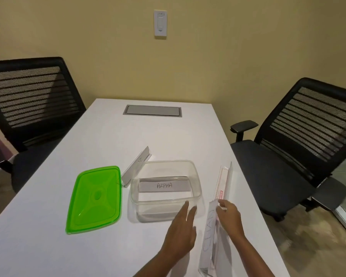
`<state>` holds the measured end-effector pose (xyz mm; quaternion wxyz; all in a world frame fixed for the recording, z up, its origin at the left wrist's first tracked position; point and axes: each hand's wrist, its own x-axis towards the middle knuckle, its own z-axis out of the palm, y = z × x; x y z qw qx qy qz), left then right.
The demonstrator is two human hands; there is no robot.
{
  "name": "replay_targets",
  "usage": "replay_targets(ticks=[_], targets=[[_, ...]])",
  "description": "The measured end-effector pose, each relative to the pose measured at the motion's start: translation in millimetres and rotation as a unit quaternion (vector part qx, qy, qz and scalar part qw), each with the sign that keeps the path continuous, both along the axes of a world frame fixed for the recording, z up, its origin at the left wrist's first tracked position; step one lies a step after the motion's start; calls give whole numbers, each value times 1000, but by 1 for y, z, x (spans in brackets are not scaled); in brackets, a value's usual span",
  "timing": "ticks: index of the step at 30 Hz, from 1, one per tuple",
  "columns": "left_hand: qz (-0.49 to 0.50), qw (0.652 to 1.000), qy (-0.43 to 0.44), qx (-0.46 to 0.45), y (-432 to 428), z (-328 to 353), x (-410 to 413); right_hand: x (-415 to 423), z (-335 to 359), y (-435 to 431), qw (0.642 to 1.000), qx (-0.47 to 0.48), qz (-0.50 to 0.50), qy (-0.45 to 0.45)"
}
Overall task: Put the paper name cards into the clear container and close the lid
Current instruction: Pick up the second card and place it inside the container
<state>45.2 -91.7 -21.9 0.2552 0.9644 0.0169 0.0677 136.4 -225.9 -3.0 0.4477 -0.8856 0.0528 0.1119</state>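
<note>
Right hand (227, 213) pinching CHAN card (209, 234) top edge; light, floppy paper. Left hand (181, 228) hovering open beside it.

Left hand (181, 228) flat, right hand (229, 215) pinching.

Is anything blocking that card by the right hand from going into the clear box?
Nothing visible. The clear plastic container stands open, the green plastic lid lying off to its left. The right hand touches the paper name card beside it.
</note>
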Motion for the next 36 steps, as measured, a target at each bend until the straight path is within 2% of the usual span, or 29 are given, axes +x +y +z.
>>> replay_targets(ticks=[2, 4, 7, 10, 14, 20, 22, 25, 27, 29, 31, 36], targets=[[7, 991, 128, -36, -12, -10, -5, -12, -8, -5, 999, -20, 4, 36], [2, 965, 248, -78, -21, -16, -8, -25, -13, -6, 996, -40, 16, 78], [4, 948, 304, -94, -33, -19, -10, -42, -21, -5, 989, -68, 33, 131], [10, 943, 308, -128, -40, -19, -7, -54, -25, -3, 985, -72, 42, 153], [-24, 932, 303, -199, -48, -13, -5, -66, -25, 3, 983, 15, 15, 185], [22, 939, 286, -188, -46, -15, -9, -71, -19, 1, 977, 99, 25, 186], [46, 935, 285, -208, -42, -15, -8, -70, -18, -2, 985, 58, 52, 154], [64, 929, 288, -224, -33, -14, -7, -66, -15, -6, 999, -34, 33, 26], [81, 925, 282, -242, -29, -16, -6, -65, -12, -10, 995, -80, 13, -55], [103, 918, 269, -274, -26, -14, -6, -61, -10, -14, 995, -73, -14, -60], [131, 896, 257, -339, -25, -11, -5, -58, -8, -17, 998, -36, -38, -14], [167, 796, 252, -525, -24, 9, -5, -54, -9, -17, 993, 56, -47, 98]])
